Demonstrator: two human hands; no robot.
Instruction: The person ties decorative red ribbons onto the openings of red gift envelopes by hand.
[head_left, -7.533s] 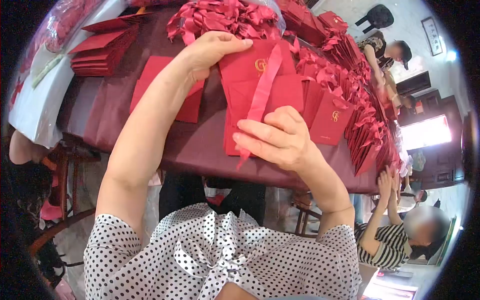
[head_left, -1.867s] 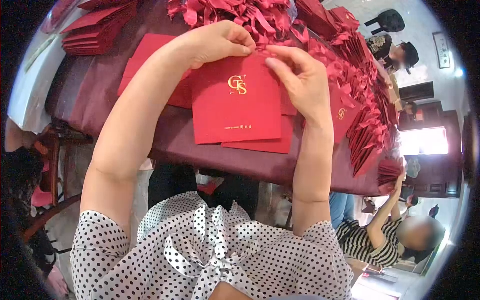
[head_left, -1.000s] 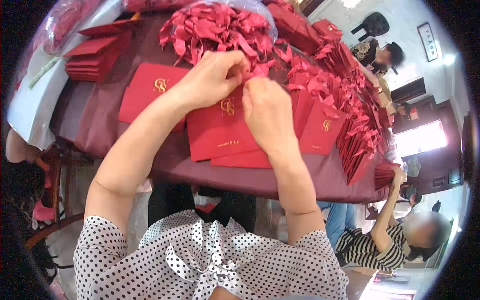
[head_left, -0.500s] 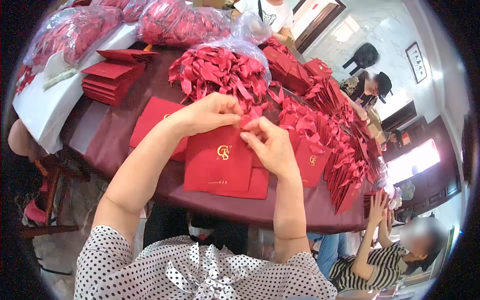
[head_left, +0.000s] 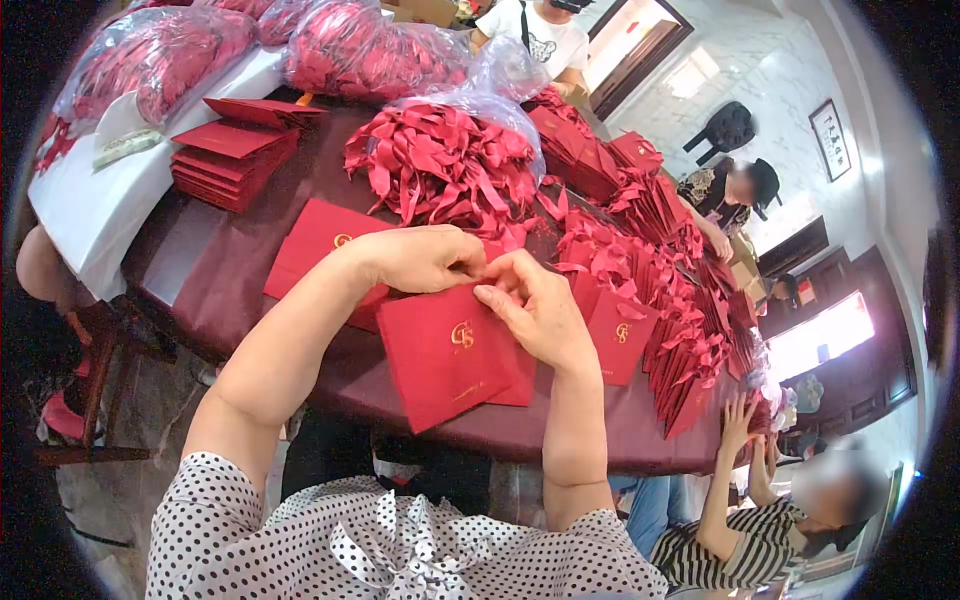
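A flat red gift bag [head_left: 450, 355] with gold lettering hangs tilted from my right hand [head_left: 538, 305]. My right thumb presses on its front near the top corner, and the fingers are closed behind it. Just above the bag's top edge is my left hand [head_left: 428, 255], its fingers curled shut close to the right fingertips; what they pinch is hidden. Behind the held bag, part of another red bag [head_left: 517, 385] shows on the table. A red bag [head_left: 312, 245] lies beyond my left forearm, and one more bag [head_left: 618, 340] is right of my right hand.
A heap of red ribbons [head_left: 440, 165] spills from a plastic bag on the dark red tablecloth [head_left: 340, 365]. Stacked bags [head_left: 235, 150] stand at left. Ribboned bags [head_left: 690, 330] line the right side. A co-worker's hands [head_left: 738, 425] are at the right table edge; other people stand farther back.
The gift bag has turned from nearly straight to tilted, its lower end coming nearer to me. My left hand has dropped slightly, with its fingers curled more.
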